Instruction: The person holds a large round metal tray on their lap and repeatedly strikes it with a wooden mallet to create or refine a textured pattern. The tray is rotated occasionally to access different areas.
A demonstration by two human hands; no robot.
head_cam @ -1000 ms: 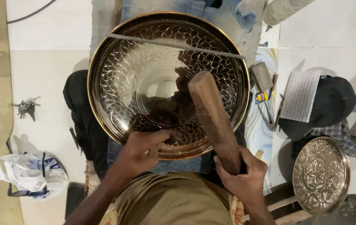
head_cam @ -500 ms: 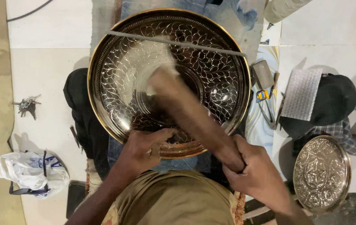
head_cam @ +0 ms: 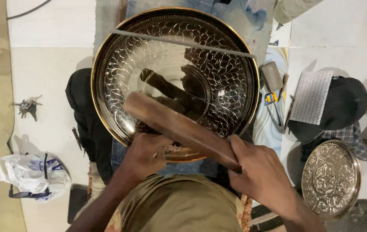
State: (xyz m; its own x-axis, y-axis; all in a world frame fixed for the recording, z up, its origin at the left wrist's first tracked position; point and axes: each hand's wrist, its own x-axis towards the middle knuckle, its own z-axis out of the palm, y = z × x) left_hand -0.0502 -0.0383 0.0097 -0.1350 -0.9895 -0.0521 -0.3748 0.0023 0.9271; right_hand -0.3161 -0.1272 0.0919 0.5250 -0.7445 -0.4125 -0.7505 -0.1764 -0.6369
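A large round engraved metal tray with a gold rim lies in front of me. My right hand grips the near end of a thick wooden mallet, which slants up and to the left over the tray's near part. My left hand rests on the tray's near rim, fingers closed on a small tool that is mostly hidden. A thin metal rod lies across the far part of the tray.
A smaller embossed metal plate lies at the right. Black cloth, a bubble-wrap piece and small tools sit right of the tray. Keys and a white plastic bag lie at the left on the floor.
The mallet has swung from nearly upright over the tray's right half down and to the left, its head now low above the near left part. My left hand stays at the rim.
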